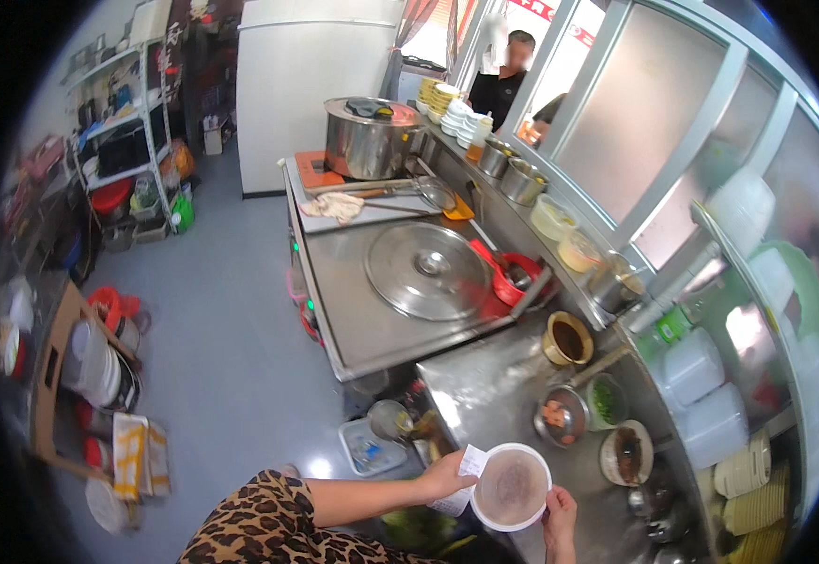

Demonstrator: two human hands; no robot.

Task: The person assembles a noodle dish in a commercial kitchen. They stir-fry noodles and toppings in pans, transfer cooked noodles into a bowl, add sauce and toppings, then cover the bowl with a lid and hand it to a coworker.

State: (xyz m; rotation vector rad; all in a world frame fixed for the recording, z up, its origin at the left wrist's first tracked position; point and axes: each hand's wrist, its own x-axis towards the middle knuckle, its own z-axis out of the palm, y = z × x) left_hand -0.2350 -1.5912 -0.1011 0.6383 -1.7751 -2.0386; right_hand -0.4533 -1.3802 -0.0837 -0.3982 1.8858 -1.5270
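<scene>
A round plastic tub point(511, 488) with a white rim and brownish contents is held above the front of the steel counter. It looks lidded. My left hand point(446, 476) pinches a white printed paper slip point(473, 462) against the tub's left side. The slip's lower part point(453, 500) hangs below that hand. My right hand point(559, 509) grips the tub's right rim, thumb uppermost. Just beyond the tub, a metal bowl point(561, 417) contains orange-pink pieces. Near it are a container of chopped greens point(602, 402) and a bowl of dark sauce point(626, 452).
A steel stove top point(353, 303) bears a large round lid point(429, 271), a tall stockpot point(370, 137) and a red basin point(518, 278). Stacked plates point(747, 465) stand at right. On the floor lie a clear tray point(372, 448) and boxes point(143, 458). A person point(501, 92) stands beyond the window.
</scene>
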